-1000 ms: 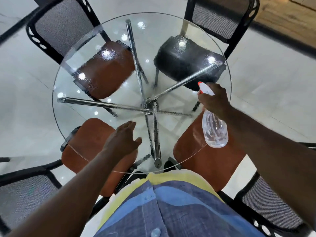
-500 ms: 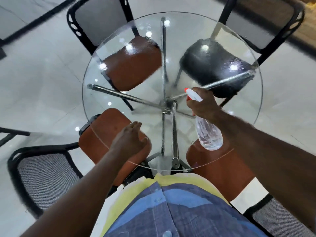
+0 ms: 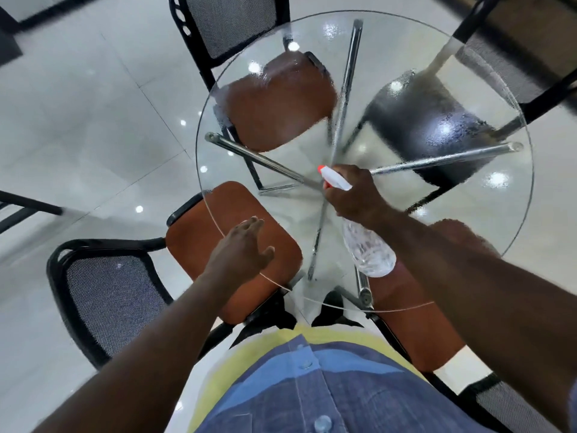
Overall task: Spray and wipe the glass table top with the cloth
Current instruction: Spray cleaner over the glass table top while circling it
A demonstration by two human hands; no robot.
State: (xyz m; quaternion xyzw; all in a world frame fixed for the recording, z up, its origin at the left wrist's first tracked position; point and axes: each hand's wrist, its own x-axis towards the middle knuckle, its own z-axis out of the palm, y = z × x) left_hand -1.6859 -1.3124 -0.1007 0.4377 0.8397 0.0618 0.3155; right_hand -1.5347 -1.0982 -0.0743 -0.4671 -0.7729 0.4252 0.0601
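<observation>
Right hand (image 3: pixel 354 196) has carried spray bottle (image 3: pixel 370 251) in over the hub of glass table top (image 3: pixel 468 220), fingers wrapped at its neck. Left hand (image 3: pixel 242 250) spread, empty, near edge. Bottle judged light, rigid; glass wet, slippery. Cloth unseen.

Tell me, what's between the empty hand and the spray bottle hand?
Bare glass table top lies between the left hand and right hand, in the head view; a chrome leg shows beneath.

Spray bottle (image 3: pixel 368 251) is hanging over glass table top (image 3: pixel 499 214), mid-table, in R hand (image 3: pixel 352 195). L hand (image 3: pixel 240 248) is reaching over near-left rim, w/ chair seat (image 3: pixel 199 232) sitting beneath.
</observation>
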